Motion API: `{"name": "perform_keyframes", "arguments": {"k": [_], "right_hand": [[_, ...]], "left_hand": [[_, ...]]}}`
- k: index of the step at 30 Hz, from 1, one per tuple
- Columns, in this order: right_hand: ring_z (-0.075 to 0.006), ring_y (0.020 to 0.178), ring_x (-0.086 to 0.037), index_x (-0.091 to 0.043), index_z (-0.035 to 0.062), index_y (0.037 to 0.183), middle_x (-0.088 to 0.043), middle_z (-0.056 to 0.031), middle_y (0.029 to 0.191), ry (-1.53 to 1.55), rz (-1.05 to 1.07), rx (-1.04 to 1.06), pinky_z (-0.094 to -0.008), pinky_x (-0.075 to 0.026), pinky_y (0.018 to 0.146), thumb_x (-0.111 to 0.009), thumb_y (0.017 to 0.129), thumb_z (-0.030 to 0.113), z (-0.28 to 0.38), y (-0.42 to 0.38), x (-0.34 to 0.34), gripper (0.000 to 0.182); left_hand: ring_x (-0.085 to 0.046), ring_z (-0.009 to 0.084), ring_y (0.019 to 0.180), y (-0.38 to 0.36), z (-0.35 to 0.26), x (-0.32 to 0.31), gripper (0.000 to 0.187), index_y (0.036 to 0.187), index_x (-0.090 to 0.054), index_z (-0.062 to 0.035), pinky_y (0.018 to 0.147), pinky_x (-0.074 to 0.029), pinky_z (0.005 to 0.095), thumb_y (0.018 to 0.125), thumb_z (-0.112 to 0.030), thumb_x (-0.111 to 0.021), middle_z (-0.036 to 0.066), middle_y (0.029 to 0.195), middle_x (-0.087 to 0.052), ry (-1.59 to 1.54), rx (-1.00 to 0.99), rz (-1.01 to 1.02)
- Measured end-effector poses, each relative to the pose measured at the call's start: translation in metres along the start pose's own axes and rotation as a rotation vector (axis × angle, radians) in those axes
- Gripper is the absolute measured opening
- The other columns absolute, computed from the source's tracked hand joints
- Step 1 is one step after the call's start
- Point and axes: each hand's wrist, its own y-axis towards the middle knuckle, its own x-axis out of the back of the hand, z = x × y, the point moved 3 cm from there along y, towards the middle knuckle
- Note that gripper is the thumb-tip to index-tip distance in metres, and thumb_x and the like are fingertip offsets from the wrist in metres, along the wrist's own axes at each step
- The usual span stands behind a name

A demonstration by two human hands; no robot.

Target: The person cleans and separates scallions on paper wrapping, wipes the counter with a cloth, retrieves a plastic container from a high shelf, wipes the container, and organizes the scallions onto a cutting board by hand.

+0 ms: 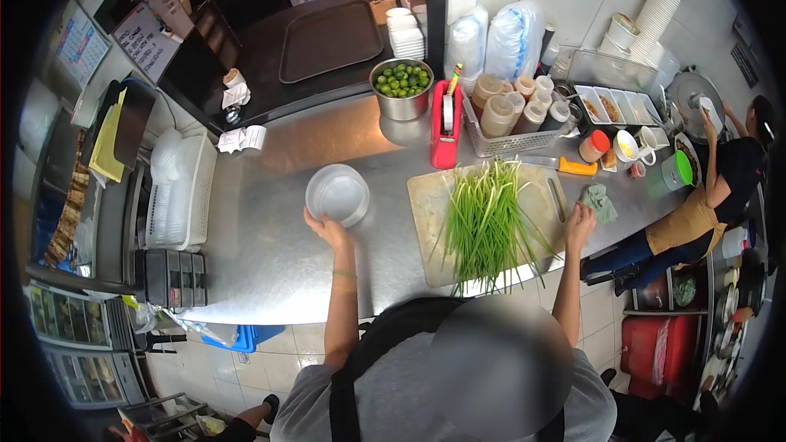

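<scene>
My left hand (328, 230) is closed on the near rim of a round, clear plastic container (337, 196) on the steel counter. My right hand (580, 223) is at the right edge of a pale cutting board (424, 225), beside a crumpled green cloth (600, 203); its fingers are curled, and what they hold, if anything, is too small to make out. A large bunch of long green onions (485, 221) lies across the board, ends over the near edge. Behind the board's right side lies a knife with an orange handle (577, 167).
Behind the board stand a red tape dispenser (445, 127), a metal pot of green limes (402, 106) and a basket of sauce bottles (514, 144). A white basket (202, 188) of plastic lids is at left. Another person (704, 188) in a tan apron stands at right.
</scene>
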Motion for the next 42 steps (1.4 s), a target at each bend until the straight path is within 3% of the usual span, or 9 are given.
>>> {"name": "perform_keyframes", "arguments": {"k": [3, 6, 9, 11, 15, 20, 26, 36, 42], "right_hand": [[-0.0342, 0.095, -0.051, -0.062, 0.0078, 0.101, -0.056, -0.0165, 0.099, 0.011, 0.118, -0.079, -0.0407, -0.039, 0.085, -0.052, 0.086, 0.021, -0.003, -0.01, -0.009, 0.023], [-0.0353, 0.095, -0.051, -0.062, 0.0076, 0.105, -0.056, -0.0168, 0.1, 0.008, 0.161, -0.103, -0.0409, -0.039, 0.086, -0.049, 0.087, 0.022, -0.004, -0.013, -0.015, 0.026], [-0.0355, 0.098, -0.05, -0.06, 0.0109, 0.11, -0.055, -0.0154, 0.104, 0.005, 0.165, -0.16, -0.0421, -0.038, 0.088, -0.046, 0.088, 0.025, -0.005, -0.009, -0.02, 0.03], [-0.0345, 0.102, -0.048, -0.061, 0.0141, 0.11, -0.054, -0.0132, 0.107, -0.034, 0.197, -0.226, -0.0448, -0.037, 0.088, -0.046, 0.088, 0.026, -0.001, -0.007, -0.022, 0.029], [-0.0325, 0.108, -0.044, -0.062, 0.0186, 0.106, -0.052, -0.0093, 0.111, -0.102, 0.16, -0.284, -0.0497, -0.034, 0.089, -0.046, 0.087, 0.028, 0.008, -0.012, -0.026, 0.026], [-0.032, 0.106, -0.044, -0.063, 0.0176, 0.104, -0.052, -0.0086, 0.109, -0.08, 0.147, -0.267, -0.0498, -0.034, 0.089, -0.047, 0.087, 0.028, 0.017, -0.032, -0.017, 0.025], [-0.0306, 0.102, -0.045, -0.062, 0.0166, 0.105, -0.052, -0.0085, 0.105, -0.039, 0.17, -0.25, -0.0459, -0.035, 0.088, -0.047, 0.087, 0.025, 0.058, -0.084, -0.007, 0.025], [-0.0298, 0.102, -0.042, -0.06, 0.0144, 0.113, -0.048, -0.0097, 0.106, 0.059, 0.287, -0.281, -0.0445, -0.033, 0.089, -0.046, 0.088, 0.026, 0.167, -0.167, -0.02, 0.031], [-0.0307, 0.106, -0.038, -0.055, 0.0136, 0.119, -0.044, -0.0106, 0.111, 0.155, 0.363, -0.299, -0.0461, -0.03, 0.092, -0.048, 0.087, 0.028, 0.214, -0.19, -0.044, 0.036]], "left_hand": [[-0.024, 0.0361, 0.128, 0.032, 0.002, -0.031, 0.056, 0.138, -0.015, -0.0026, 0.105, -0.022, 0.0413, 0.092, -0.018, -0.043, 0.022, 0.141, -0.018, 0.081, -0.084, 0.072], [-0.015, 0.0377, 0.13, 0.028, -0.032, -0.063, 0.066, 0.139, -0.009, -0.0012, 0.106, -0.018, 0.0437, 0.091, -0.026, -0.047, 0.024, 0.142, -0.012, 0.35, 0.011, -0.049], [-0.007, 0.0371, 0.132, 0.002, -0.049, -0.073, 0.078, 0.14, -0.002, -0.0006, 0.106, -0.015, 0.0445, 0.089, -0.035, -0.05, 0.025, 0.142, -0.007, 0.27, -0.079, -0.143], [-0.009, 0.0344, 0.133, -0.037, -0.047, -0.067, 0.083, 0.14, 0.004, -0.0026, 0.106, -0.015, 0.0434, 0.088, -0.036, -0.052, 0.023, 0.143, -0.006, 0.159, 0.127, -0.025], [-0.02, 0.0267, 0.131, -0.127, -0.001, -0.051, 0.085, 0.14, 0.004, -0.0028, 0.107, -0.017, 0.0388, 0.087, -0.033, -0.055, 0.018, 0.144, -0.014, -0.108, 0.6, 0.533], [-0.027, 0.0248, 0.129, -0.148, -0.004, -0.044, 0.08, 0.14, -0.006, 0.0005, 0.105, -0.022, 0.0357, 0.087, -0.036, -0.052, 0.016, 0.142, -0.022, -0.059, 0.625, 0.744], [-0.031, 0.0206, 0.125, -0.118, -0.021, 0.012, 0.067, 0.137, -0.021, -0.0046, 0.101, -0.023, 0.0376, 0.087, -0.036, -0.053, 0.01, 0.129, -0.04, -0.099, 0.754, 0.691], [-0.045, 0.0196, 0.109, -0.038, -0.058, 0.092, 0.053, 0.125, -0.038, -0.0047, 0.096, -0.031, 0.0338, 0.088, -0.04, -0.048, 0.007, 0.115, -0.051, -0.034, 0.658, 0.526], [-0.044, 0.0186, 0.113, 0.029, -0.05, 0.11, 0.052, 0.121, -0.045, -0.0035, 0.098, -0.03, 0.032, 0.087, -0.043, -0.046, 0.008, 0.12, -0.05, 0.038, 0.576, 0.474]]}}
